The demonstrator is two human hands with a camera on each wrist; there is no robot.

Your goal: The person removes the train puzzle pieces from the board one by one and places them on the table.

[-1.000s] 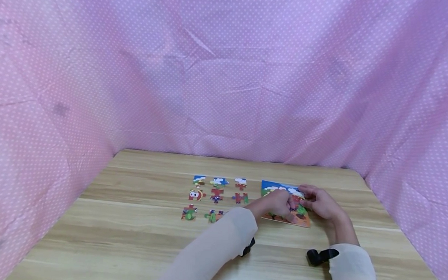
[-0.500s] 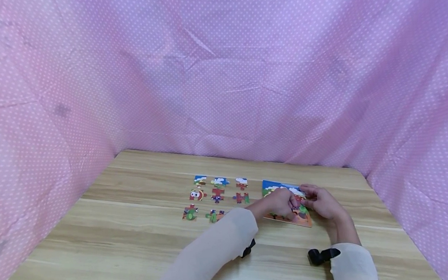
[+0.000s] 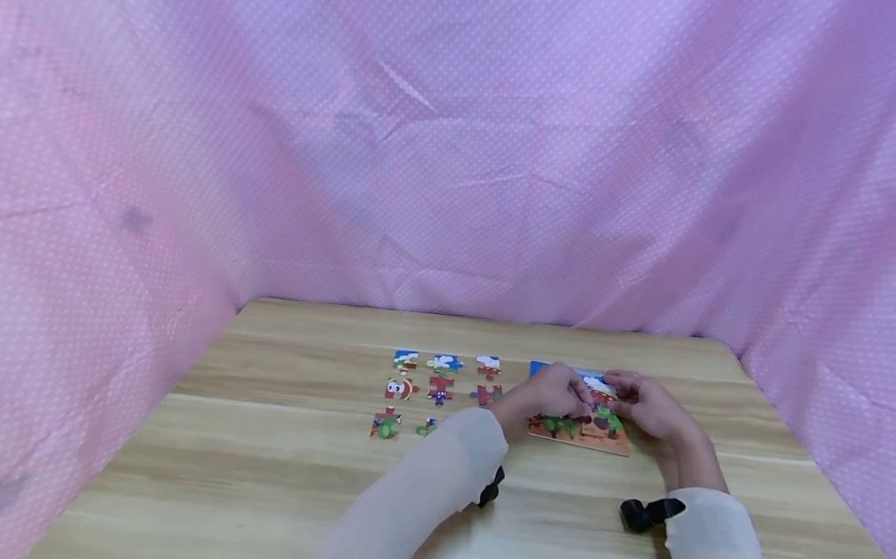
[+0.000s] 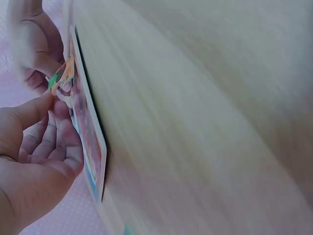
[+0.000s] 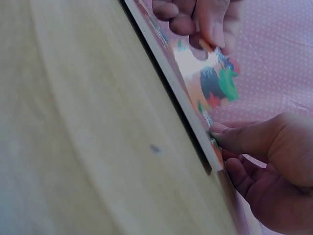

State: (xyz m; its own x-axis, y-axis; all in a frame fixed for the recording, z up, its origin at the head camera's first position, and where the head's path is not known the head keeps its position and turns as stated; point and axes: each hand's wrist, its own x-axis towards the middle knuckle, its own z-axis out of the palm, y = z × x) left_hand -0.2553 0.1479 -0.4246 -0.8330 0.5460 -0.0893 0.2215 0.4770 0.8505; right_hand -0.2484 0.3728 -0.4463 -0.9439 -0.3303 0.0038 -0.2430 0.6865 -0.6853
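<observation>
A picture puzzle board lies on the right part of the table, a blue strip along its far edge and orange along the near one. Over it, my left hand pinches a puzzle piece between thumb and fingertips. The piece stands tilted up from the board in the right wrist view, showing green and dark print. At the board's right edge, my right hand grips the rim, its thumb close to the piece's lower corner. The left hand covers the board's upper left in the head view.
Left of the board, several loose puzzle pieces lie in rows on the wooden table. The left sleeve hides part of the nearest row. Pink dotted cloth hangs behind the table and along its sides.
My left hand has moved a little toward the far side of the board, uncovering its near orange part. My right hand stays at the right edge. The head view has shifted slightly.
</observation>
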